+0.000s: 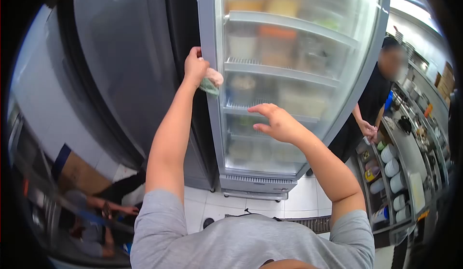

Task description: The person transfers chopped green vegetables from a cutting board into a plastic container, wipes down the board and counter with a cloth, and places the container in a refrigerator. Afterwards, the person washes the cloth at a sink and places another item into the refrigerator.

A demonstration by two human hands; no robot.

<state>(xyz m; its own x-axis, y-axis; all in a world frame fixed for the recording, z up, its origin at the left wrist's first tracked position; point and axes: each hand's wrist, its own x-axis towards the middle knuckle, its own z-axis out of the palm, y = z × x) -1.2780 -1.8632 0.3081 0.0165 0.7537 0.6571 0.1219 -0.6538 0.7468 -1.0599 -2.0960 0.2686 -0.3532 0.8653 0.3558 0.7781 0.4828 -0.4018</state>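
Note:
A glass-door refrigerator (277, 176) stands upright in front of me, its frosted pane blurring the food containers on the shelves behind it. At the left edge of its door frame is my left hand (195, 68), closed around a green and pink cleaning cloth (210, 82) that lies against the frame. My right hand (277, 123) is in front of the glass at about mid-height, fingers stretched out and apart from the thumb, with nothing in it. Whether its fingertips touch the pane I cannot tell.
A tall dark grey cabinet (128, 52) adjoins the refrigerator on the left. At right, a person in black (381, 81) stands by a metal counter (410, 158) with stacked bowls (391, 160) beneath. Another person's arm (103, 204) shows at lower left, near a cardboard box (79, 172).

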